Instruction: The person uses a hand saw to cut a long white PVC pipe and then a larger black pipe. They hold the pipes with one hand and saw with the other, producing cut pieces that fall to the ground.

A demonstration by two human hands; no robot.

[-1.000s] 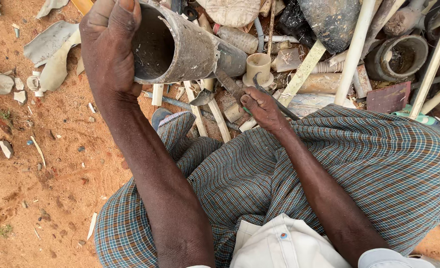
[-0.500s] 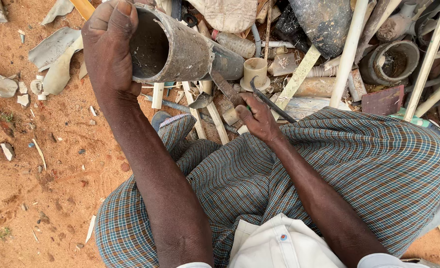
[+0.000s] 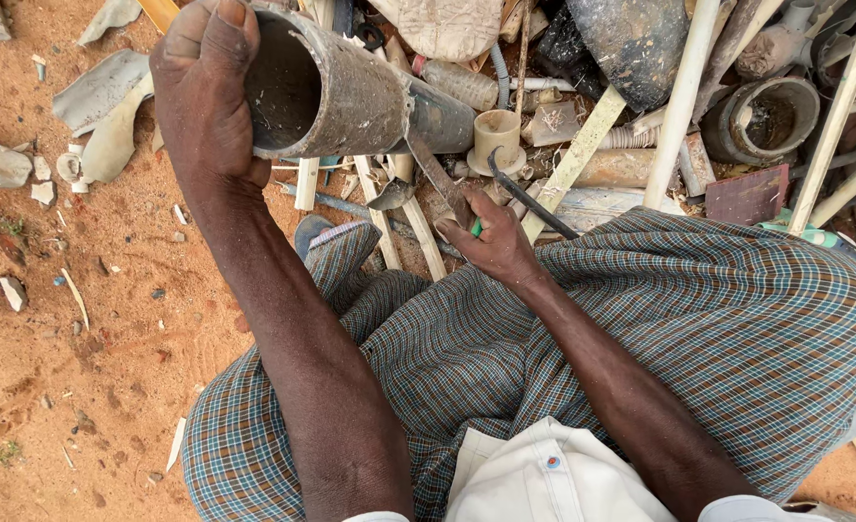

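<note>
Right hand (image 3: 494,238) was closed tight on a rusty blade tool (image 3: 435,172), just below the big grey pipe (image 3: 351,89). Left hand (image 3: 199,87) was wrapped round that pipe's open rim, holding it above the scrap pile (image 3: 641,116).

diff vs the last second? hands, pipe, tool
The right hand has drawn back from the scrap pile toward the lap, bringing a flat blade tool with it; the blade now points up at the grey pipe. The left hand keeps its grip on the pipe's open rim, held up as before. Checked cloth unchanged.
</note>
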